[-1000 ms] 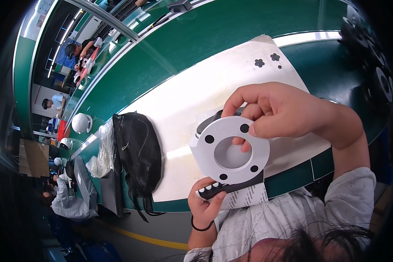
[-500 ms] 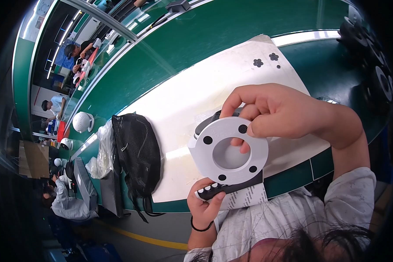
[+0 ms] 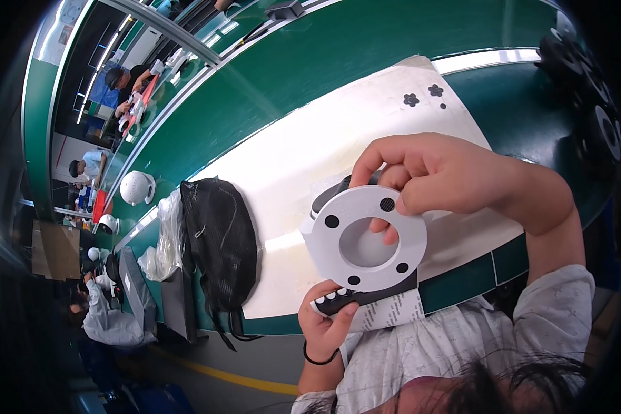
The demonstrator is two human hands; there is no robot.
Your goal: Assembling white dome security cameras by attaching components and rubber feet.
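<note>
A white ring-shaped base (image 3: 324, 259), with black round pads spaced around its face, stands tilted up in front of me. My right hand (image 3: 441, 172) grips its upper right, the thumb beside a cross-hatched pad (image 3: 387, 205) and a fingertip showing through the centre hole. A dark rounded part (image 3: 328, 196) shows behind the ring, mostly hidden. Below, my left hand (image 3: 322, 324) is closed on a black strip of round pads (image 3: 334, 301), thumb on top. Printed white backing paper (image 3: 393, 312) hangs beneath the strip.
A white mat (image 3: 290, 159) covers part of the green table, with black flower-shaped pieces (image 3: 411, 101) at its far right. A black mesh bag (image 3: 221, 248) and clear plastic (image 3: 165, 238) lie left. White dome cameras (image 3: 137, 188) stand beyond; dark round parts (image 3: 600, 131) are stacked right. People work far left.
The whole view has shifted very slightly. Both hands keep the same hold on the ring and the strip.
</note>
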